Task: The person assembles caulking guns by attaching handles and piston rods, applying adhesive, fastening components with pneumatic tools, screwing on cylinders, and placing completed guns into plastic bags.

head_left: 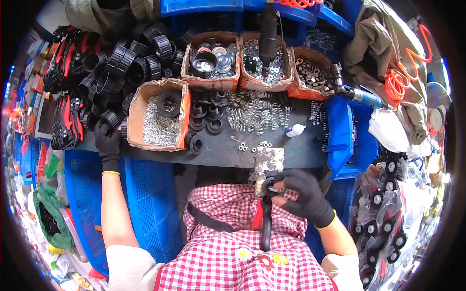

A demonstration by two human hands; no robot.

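Note:
My left hand (108, 141), in a black glove with bare fingertips, reaches to the near edge of a heap of black parts. Its fingers close on a black ribbed ring (111, 118). My right hand (307, 195), gloved alike and slightly blurred, is in front of the bench edge above my lap. Its bare thumb and finger pinch the side of a small round black collar (268, 184). Just under that collar hangs a black curved handle (266, 228). A worn metal block (270, 159) on the bench edge is right behind the collar.
Cardboard boxes of screws (160, 121), washers (224, 68) and nuts (313, 77) line the bench (301, 150). Loose springs (257, 111) lie mid-bench beside black flanged bushings (213, 114). A black power driver (268, 39) hangs overhead. Red-handled tools (68, 116) lie left; blue bins (340, 131) stand right.

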